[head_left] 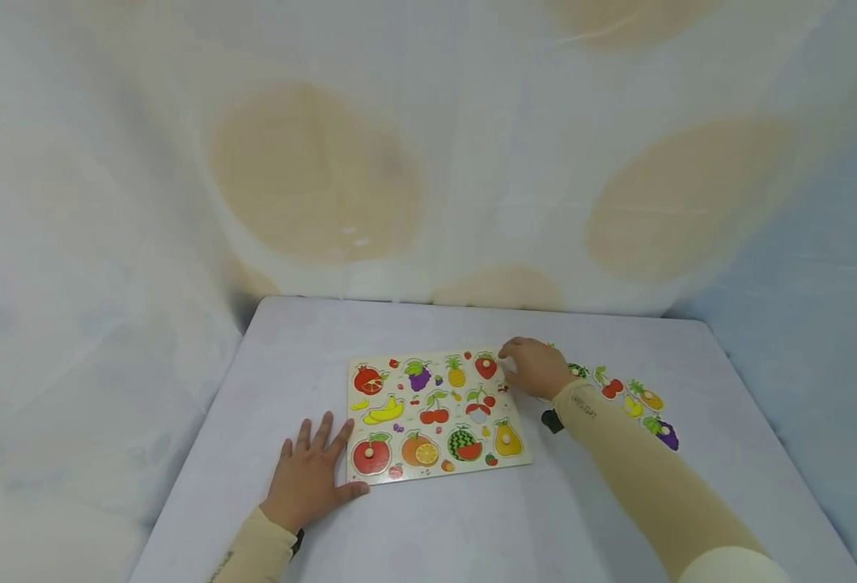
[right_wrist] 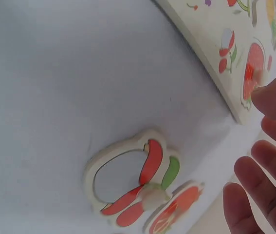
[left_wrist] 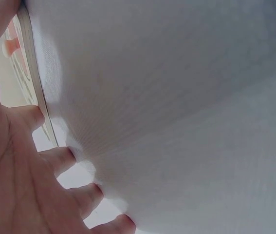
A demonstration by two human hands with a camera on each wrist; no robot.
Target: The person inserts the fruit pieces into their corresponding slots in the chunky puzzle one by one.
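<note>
A wooden fruit puzzle board [head_left: 408, 409] lies flat on the table. My left hand [head_left: 307, 478] rests with fingers spread at its left edge, thumb by the lower left corner. At the top right corner my right hand [head_left: 537, 368] hovers beside the strawberry piece [head_left: 485, 366], which sits in its slot. The right wrist view shows the thumb close to the knob of the strawberry [right_wrist: 253, 73], the other fingers loosely bent with nothing between them. An apple piece [head_left: 371, 456] and a pear piece [head_left: 507, 439], both with knobs, sit in the board.
Loose pieces lie right of the board: watermelon [head_left: 578, 370], cherries [head_left: 608, 384], pineapple [head_left: 646, 395], bananas [head_left: 633, 406] and grapes [head_left: 663, 431]. Near the right hand lie a red, white and green fruit piece [right_wrist: 150, 163] and a round red fruit piece [right_wrist: 176, 207]. A fabric backdrop [head_left: 472, 162] hangs behind.
</note>
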